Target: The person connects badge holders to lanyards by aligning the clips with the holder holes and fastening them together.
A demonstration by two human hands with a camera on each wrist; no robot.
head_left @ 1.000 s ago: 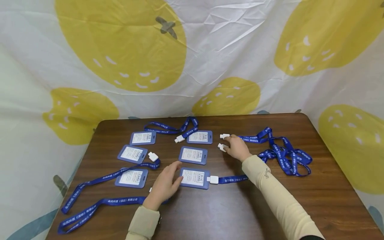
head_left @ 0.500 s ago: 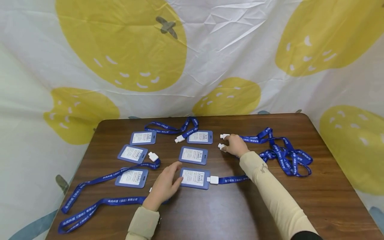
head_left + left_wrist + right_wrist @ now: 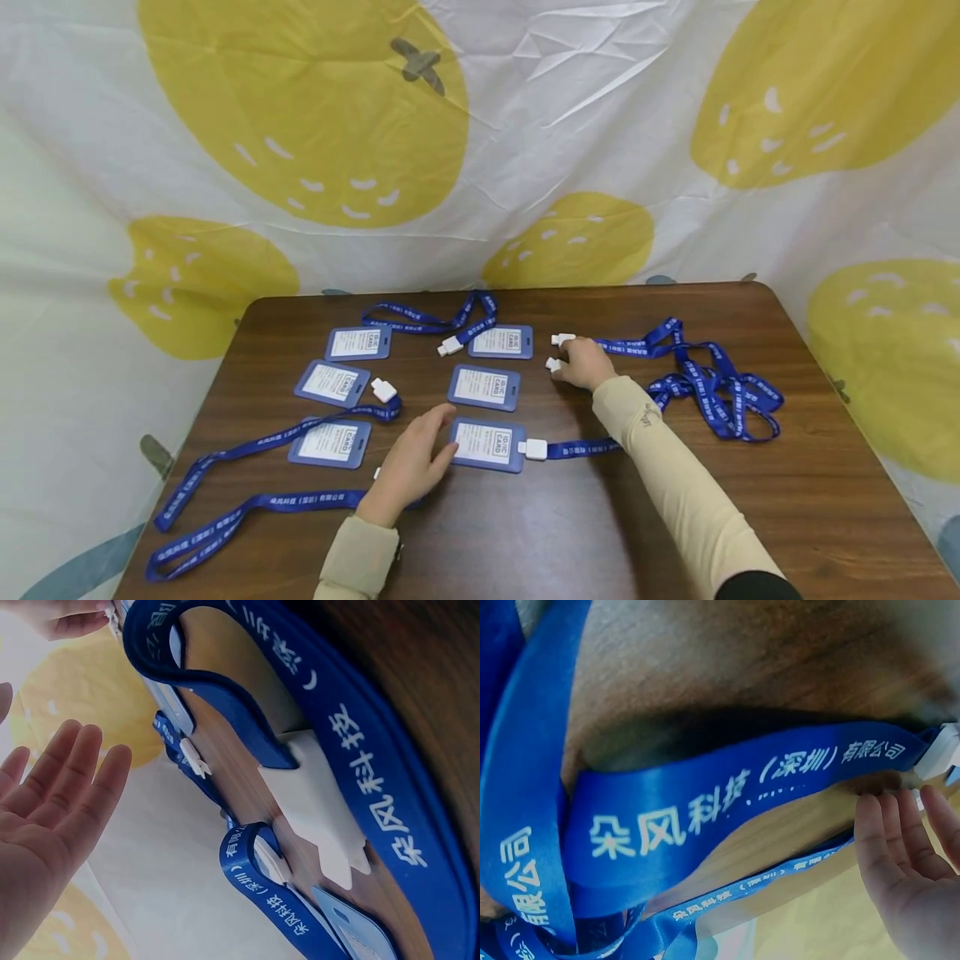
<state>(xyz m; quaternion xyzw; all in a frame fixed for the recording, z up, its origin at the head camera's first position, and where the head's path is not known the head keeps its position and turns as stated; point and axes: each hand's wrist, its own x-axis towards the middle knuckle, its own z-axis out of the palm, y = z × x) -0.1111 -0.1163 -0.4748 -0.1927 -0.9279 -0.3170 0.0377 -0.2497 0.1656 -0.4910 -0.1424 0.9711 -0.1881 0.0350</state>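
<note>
My right hand [image 3: 585, 364] is at the right of the table, its thumb and fingers spread over two white lanyard clips. An upper clip [image 3: 560, 339] lies by the fingers and a lower clip [image 3: 553, 364] by the thumb. Their blue lanyards [image 3: 705, 383] trail off to the right in a tangle. Close to the front middle card holder [image 3: 487, 443], my left hand [image 3: 411, 457] has relaxed fingers and holds nothing. That card holder joins a white clip [image 3: 533, 449] on a blue lanyard. A clip under the left hand is mostly hidden.
More blue card holders lie in two columns, one at the left [image 3: 330, 383] and one in the middle [image 3: 483, 387]. A lanyard [image 3: 405, 317] curls at the back. Two lanyards stretch across the left, the nearer one [image 3: 300, 500] passing under the left wrist. A patterned curtain [image 3: 577, 150] hangs behind the table.
My right hand and forearm have shifted slightly left, with the fingers still at the two clips. The left hand, card holders and lanyards look the same.
</note>
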